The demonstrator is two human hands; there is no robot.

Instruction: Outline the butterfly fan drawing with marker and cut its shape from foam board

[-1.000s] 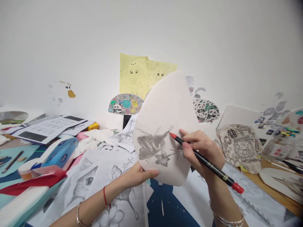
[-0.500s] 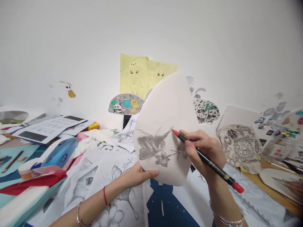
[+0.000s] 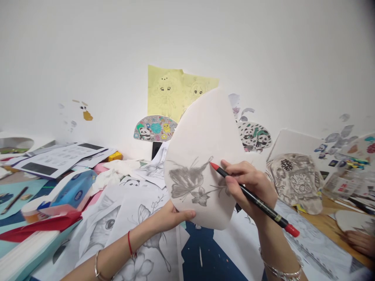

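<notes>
A white rounded card bears a grey drawing of a butterfly and flowers. My left hand grips its lower left edge, thumb on the front and fingers hidden behind. In my right hand, a black pen with red ends is pinched between thumb and fingers. The pen's red tip is at the thin line to the right of the butterfly. Below the card lie sheets with pencil drawings and a dark blue sheet.
A blue tissue pack and printed papers lie on the left. Yellow paper hangs on the wall. On the right are a patterned bag-like item, a clear container and another person's hand.
The pen tip and my right hand have shifted slightly left. At the right, the other person's hand and the white card by it have changed position. My left hand keeps its grip.
</notes>
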